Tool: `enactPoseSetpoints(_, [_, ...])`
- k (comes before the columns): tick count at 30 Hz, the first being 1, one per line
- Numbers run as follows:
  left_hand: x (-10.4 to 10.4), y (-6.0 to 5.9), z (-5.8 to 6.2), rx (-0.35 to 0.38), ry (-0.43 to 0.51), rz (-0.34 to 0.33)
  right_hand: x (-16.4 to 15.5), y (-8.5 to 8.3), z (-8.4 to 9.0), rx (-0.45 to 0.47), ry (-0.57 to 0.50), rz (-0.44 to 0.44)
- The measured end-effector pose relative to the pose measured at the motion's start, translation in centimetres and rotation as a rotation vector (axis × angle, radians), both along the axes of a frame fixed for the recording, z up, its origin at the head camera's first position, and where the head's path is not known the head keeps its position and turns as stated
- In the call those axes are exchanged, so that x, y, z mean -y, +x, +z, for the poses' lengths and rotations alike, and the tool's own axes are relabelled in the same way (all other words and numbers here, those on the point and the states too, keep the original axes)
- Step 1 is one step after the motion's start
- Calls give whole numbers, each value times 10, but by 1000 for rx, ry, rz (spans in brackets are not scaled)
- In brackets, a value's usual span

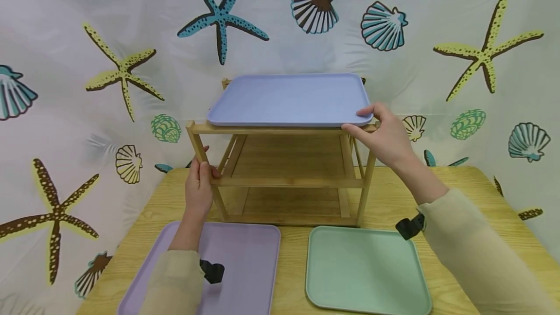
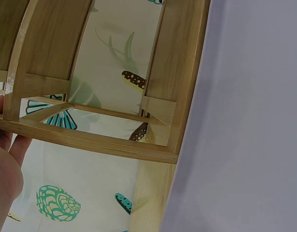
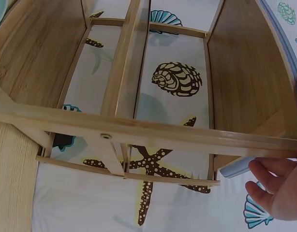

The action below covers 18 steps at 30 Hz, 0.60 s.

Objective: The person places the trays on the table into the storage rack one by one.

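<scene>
Here a wooden table (image 1: 459, 193) stands before a seashell-printed backdrop (image 1: 437, 8).

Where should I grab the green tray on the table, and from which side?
Take the green tray by its raised rim at the right edge, coming from the right. It lies flat on the table, and the right hand is on that side, now at the blue tray.

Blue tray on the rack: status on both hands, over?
Right hand pinches blue tray at its near right corner, tray flat on top of wooden rack. Left hand grips rack's front left leg. Nothing on tray.
</scene>
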<state>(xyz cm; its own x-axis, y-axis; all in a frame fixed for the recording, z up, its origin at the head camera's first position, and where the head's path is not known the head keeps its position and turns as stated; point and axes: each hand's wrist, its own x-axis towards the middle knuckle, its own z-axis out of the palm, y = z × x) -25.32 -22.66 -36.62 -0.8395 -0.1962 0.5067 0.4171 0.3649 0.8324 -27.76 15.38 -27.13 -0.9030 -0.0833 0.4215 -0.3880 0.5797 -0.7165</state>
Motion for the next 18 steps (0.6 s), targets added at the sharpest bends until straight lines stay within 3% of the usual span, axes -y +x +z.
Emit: enactPoseSetpoints(18, [1,-2,-3,-46,-11,-3,5,-8,7,68,-7,24])
